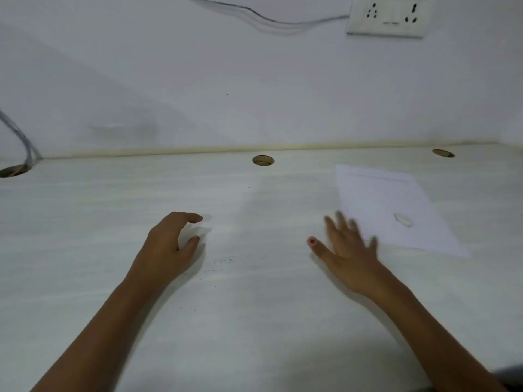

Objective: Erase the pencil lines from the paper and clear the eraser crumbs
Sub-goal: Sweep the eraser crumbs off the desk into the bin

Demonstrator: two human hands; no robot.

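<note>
A white sheet of paper (390, 205) lies on the right part of the white desk (254, 306); I can make out no pencil lines on it. A small white eraser (403, 219) rests on the paper near its front half. My right hand (346, 247) hovers flat with fingers spread, blurred, just left of the paper's near corner, holding nothing. My left hand (169, 244) rests on the desk at centre left, fingers loosely curled, empty. Dark eraser crumbs (222, 262) are scattered on the desk between my hands.
Round cable holes sit along the desk's back edge at the left (12, 170), middle (263, 160) and right (443, 153). A wall socket (389, 15) and a cable (254, 15) are on the wall behind. A grey cable (19, 137) drops into the left hole.
</note>
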